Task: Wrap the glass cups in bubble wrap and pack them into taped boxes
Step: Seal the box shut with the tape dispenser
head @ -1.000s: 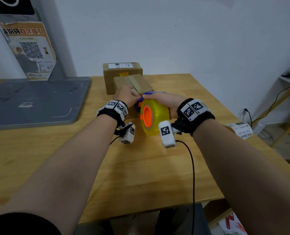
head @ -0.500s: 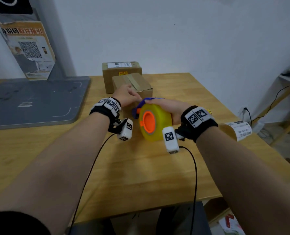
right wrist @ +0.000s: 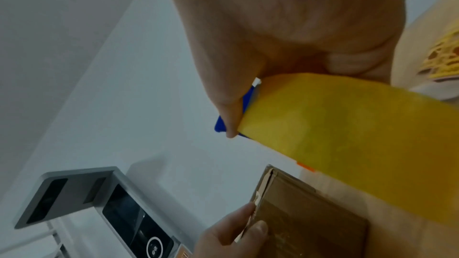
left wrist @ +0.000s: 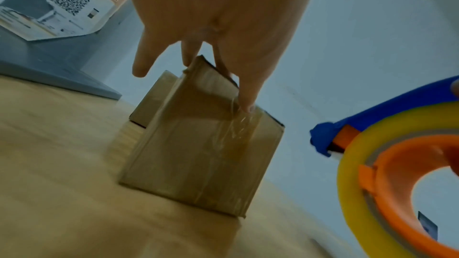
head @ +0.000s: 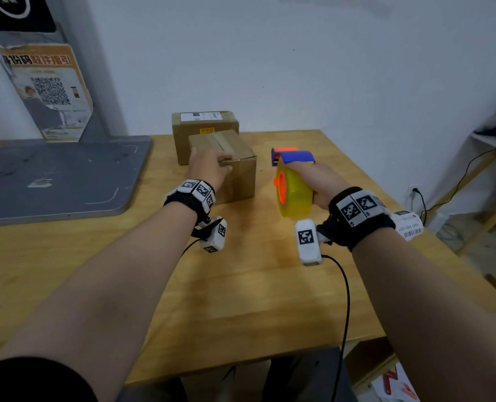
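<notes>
My left hand point(head: 209, 166) presses down on the top edge of the small box point(head: 238, 175), fingers straight along the tape end. My right hand point(head: 307, 178) is clamped round the tape dispenser point(head: 293, 192), just right of that box and clear of it. Risk, I judge — the loose tape end lifts if I let go early. No glass cups are in sight — presumably inside.

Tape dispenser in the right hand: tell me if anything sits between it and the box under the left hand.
Nothing visible does. The tape dispenser, gripped by the right hand, is held to the right of the small box, with only bare table between. The left hand rests on the box's near top edge.
</notes>
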{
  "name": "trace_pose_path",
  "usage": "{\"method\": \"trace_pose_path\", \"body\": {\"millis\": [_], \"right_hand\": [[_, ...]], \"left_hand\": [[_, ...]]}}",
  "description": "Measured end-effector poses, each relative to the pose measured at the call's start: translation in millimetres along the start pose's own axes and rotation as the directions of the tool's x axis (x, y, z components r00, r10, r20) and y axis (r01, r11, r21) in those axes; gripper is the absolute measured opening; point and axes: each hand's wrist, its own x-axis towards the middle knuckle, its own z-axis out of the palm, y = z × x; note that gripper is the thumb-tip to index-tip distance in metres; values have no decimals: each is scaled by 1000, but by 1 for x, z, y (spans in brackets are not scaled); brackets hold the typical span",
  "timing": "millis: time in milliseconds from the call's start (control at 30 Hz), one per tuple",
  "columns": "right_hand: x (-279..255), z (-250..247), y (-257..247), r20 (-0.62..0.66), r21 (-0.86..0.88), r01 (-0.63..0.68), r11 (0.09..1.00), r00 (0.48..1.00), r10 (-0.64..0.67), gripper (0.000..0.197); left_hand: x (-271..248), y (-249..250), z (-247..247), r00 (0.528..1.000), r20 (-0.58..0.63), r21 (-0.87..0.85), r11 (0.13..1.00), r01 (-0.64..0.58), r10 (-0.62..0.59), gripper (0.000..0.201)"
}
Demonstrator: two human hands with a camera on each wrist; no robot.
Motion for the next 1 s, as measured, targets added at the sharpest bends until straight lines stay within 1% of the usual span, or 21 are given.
{"method": "trace_pose_path", "body": {"millis": [33,100,167,267,300,367,467,500,533,600,633,700,767,833,900,1000], "right_hand": [[3,1,2,-10,24,19,1000,1000,-19,46],[7,4,5,-1,66,60,996,998,-60,34],[11,9,9,16,112,95,989,995,-98,23],[20,19,11,79,156,140,978,985,-153,21],[23,24,11,102,186,151,971,980,-172,25],[23,33,5,122,284,152,947,974,-193,41],[24,45,-4,157,416,107,903,970,-187,58],[25,48,-7,154,438,88,894,973,-172,62],[27,49,-8,138,441,78,894,979,-153,61],[30,51,-8,80,386,99,917,987,-140,47],[30,52,-8,82,334,119,935,985,-154,40],[26,53,-7,153,201,174,964,966,-206,31],[20,55,-6,208,30,268,963,941,-269,25],[15,58,-8,232,-145,367,919,915,-329,20],[12,62,-9,257,-281,434,856,893,-368,16],[10,67,-8,302,-386,487,783,869,-392,10]], "left_hand": [[0,-3,2,1000,-27,-3,1000,4,-4,31],[1,-10,3,998,-59,22,1000,-5,6,33],[2,-16,1,997,-66,49,998,-29,32,33],[3,-28,-6,995,-87,53,997,-53,57,34],[5,-31,-8,994,-88,51,997,-56,61,34],[9,-36,-12,996,-69,45,997,-56,59,34],[12,-42,-19,997,-58,42,998,-41,43,35],[12,-43,-22,998,-60,37,999,-28,30,36],[12,-45,-24,998,-59,32,999,-13,15,38],[13,-44,-30,999,-41,20,1000,5,-4,43],[14,-43,-34,999,-34,2,1000,11,-11,43],[14,-37,-44,998,-43,-89,995,34,-38,38],[14,-33,-57,994,-77,-245,968,58,-79,36],[14,-29,-70,989,-100,-381,922,63,-108,31],[13,-23,-82,989,-97,-464,884,51,-107,23],[9,-13,-98,992,-58,-585,809,56,-111,21]]}}
